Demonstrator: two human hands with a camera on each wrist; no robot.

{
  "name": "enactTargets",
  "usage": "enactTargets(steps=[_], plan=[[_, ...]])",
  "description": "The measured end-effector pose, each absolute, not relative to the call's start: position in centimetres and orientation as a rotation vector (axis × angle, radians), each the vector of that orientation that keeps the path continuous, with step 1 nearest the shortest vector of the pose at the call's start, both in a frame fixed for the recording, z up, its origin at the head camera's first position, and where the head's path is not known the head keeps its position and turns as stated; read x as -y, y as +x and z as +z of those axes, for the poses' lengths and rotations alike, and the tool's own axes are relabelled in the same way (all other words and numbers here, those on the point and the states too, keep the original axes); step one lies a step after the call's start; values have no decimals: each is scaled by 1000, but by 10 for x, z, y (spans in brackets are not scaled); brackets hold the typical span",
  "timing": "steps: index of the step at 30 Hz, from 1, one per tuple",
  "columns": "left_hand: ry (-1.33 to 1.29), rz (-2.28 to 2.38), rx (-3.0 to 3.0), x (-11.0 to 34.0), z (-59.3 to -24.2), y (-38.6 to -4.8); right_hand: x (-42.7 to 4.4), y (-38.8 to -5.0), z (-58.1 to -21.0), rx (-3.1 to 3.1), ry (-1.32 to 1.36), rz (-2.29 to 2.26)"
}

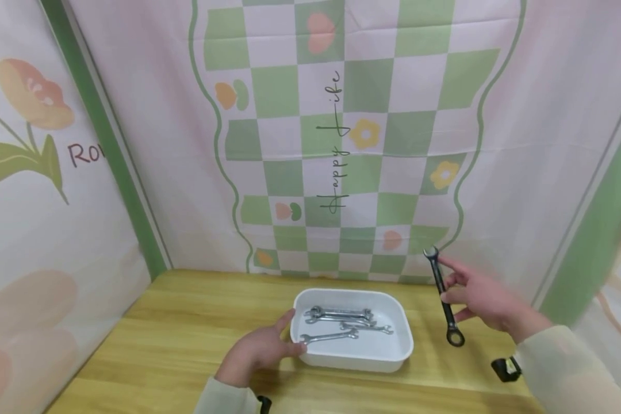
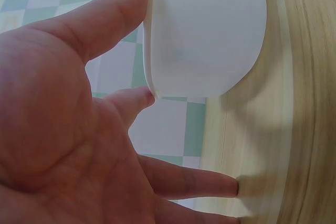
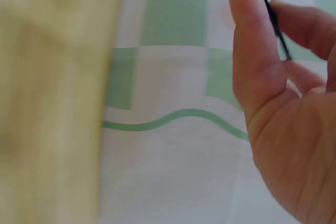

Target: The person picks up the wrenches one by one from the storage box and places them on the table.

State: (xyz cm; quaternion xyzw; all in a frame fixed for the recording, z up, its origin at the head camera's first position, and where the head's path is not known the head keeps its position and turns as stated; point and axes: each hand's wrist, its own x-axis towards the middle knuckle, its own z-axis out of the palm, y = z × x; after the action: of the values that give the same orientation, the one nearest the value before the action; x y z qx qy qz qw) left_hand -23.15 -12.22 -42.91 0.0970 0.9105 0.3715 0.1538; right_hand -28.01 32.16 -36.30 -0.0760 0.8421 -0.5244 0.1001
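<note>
Pinching black wrench (image 1: 438, 279) mid-handle in right hand (image 1: 483, 298), probably for balance; touching white tray (image 1: 352, 360) with spread left hand (image 1: 264, 346), likely against sliding

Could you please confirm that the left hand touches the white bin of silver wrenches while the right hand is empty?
Not quite: the right hand holds a black wrench, as the head view shows. The left hand does touch the white bin of silver wrenches.
</note>
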Motion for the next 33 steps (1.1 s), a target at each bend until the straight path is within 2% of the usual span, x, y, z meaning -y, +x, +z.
enactTargets(steps=[8,15,23,33], plan=[[275,1057,-2612,123,-427,-231,-326,-252,-410,-2478,-64,-1478],[274,1056,-2608,123,-427,-231,-326,-238,-437,-2526,64,-1345],[277,1066,-2602,123,-429,-231,-318,-227,-451,-2575,138,-1244],[269,1076,-2594,123,-426,-230,-314,-222,-450,-2592,220,-1204]])
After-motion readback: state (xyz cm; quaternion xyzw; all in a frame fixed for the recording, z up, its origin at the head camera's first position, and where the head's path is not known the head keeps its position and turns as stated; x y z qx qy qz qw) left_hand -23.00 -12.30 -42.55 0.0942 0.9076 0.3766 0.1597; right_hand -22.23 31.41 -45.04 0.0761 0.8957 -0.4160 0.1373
